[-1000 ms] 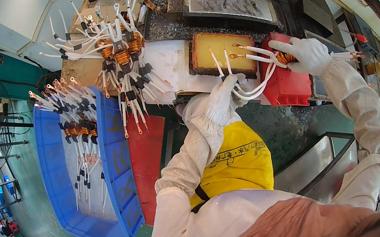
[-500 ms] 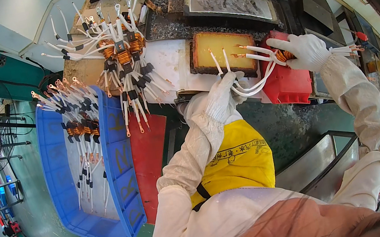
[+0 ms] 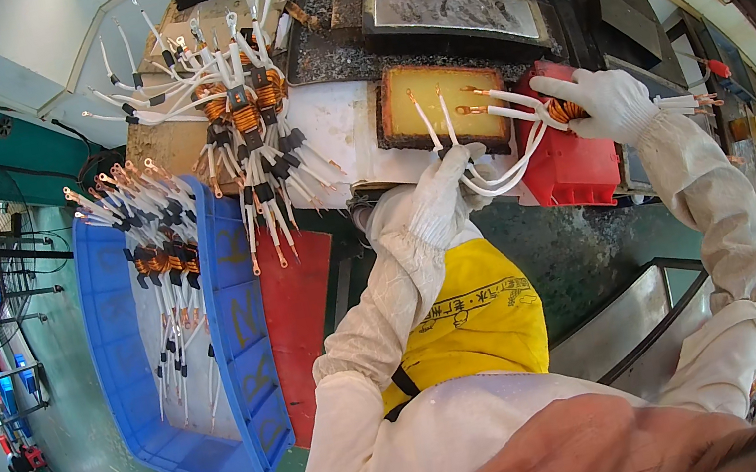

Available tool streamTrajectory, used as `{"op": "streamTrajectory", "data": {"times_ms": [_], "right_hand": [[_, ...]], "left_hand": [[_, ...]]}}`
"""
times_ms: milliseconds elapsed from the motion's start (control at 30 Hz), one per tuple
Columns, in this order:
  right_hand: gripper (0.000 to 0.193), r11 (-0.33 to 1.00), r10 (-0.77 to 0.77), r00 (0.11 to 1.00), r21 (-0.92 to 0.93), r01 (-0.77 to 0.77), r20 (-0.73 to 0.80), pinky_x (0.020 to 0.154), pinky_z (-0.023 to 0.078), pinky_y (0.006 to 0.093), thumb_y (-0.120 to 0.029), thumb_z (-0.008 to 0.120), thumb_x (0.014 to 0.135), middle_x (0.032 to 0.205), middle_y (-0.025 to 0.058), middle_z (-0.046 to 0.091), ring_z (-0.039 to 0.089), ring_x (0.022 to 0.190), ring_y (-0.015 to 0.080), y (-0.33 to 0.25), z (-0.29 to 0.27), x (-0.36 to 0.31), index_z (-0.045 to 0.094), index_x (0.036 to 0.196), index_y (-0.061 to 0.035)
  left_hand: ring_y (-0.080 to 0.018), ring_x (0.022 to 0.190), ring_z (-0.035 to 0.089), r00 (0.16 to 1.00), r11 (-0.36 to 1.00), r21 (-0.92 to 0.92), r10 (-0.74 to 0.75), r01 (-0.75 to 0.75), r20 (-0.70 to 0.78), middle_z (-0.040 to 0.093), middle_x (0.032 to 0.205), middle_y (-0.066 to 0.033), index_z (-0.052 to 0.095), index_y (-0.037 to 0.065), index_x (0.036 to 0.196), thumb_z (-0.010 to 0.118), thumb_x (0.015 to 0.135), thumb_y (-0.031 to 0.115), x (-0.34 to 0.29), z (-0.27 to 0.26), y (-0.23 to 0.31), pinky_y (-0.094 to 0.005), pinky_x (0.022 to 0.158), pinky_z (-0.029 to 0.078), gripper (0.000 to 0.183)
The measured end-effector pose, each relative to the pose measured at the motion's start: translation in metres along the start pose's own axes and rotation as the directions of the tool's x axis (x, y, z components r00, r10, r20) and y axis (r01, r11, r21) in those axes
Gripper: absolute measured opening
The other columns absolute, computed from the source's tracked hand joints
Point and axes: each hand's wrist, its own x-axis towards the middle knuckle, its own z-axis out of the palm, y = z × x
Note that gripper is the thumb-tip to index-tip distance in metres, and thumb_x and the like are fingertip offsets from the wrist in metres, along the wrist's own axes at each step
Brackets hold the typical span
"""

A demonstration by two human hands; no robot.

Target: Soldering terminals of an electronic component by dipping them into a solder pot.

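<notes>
My right hand (image 3: 616, 105), in a white glove, is closed round a copper-wound coil (image 3: 564, 110) with white leads, above a red plastic box (image 3: 573, 169). More white leads stick out to the right, past that hand. My gloved left hand (image 3: 441, 189) pinches two of the coil's white leads (image 3: 514, 174), which loop between the hands. Their bare copper tips point up in front of a yellow block (image 3: 472, 83) in a dark-edged frame. Two other leads with copper lugs (image 3: 473, 100) reach left from the coil over the block.
Several finished-looking coils (image 3: 246, 118) with white leads are heaped on the bench at left. A blue crate (image 3: 248, 360) beside it holds more coils. Behind the block stands a dark-sided tray (image 3: 455, 12) with a silvery surface. A metal bin (image 3: 630, 318) is below right.
The tips of the leads in my left hand have shifted slightly to the left and upward. Both hands keep their hold in nearly the same place.
</notes>
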Motion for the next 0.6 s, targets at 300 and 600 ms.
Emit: {"op": "streamTrajectory", "data": {"times_ms": [300, 600], "right_hand": [[0.071, 0.952, 0.258, 0.937, 0.227, -0.204, -0.238, 0.073, 0.054, 0.0467, -0.030, 0.069, 0.078, 0.098, 0.0143, 0.063, 0.067, 0.085, 0.0380, 0.010, 0.032, -0.021, 0.042, 0.144, -0.0374], [0.074, 0.861, 0.482, 0.860, 0.273, -0.428, -0.171, 0.079, 0.054, 0.0495, -0.039, 0.067, 0.081, 0.107, 0.0175, 0.065, 0.068, 0.093, 0.0395, 0.027, 0.022, 0.027, 0.034, 0.147, -0.0423]], "left_hand": [[-0.0143, 0.067, 0.063, 0.986, 0.982, 0.111, 0.142, -0.151, 0.083, 0.062, 0.080, -0.0057, 0.055, -0.003, 0.129, 0.052, 0.101, 0.032, 0.018, 0.019, 0.037, -0.0262, 0.061, 0.054, 0.045], [-0.0107, 0.059, 0.059, 0.965, 0.933, 0.245, 0.255, -0.262, 0.058, 0.063, 0.075, -0.0037, 0.063, 0.007, 0.116, 0.056, 0.097, 0.041, 0.081, 0.037, 0.054, -0.0253, 0.051, 0.049, 0.039]]}}
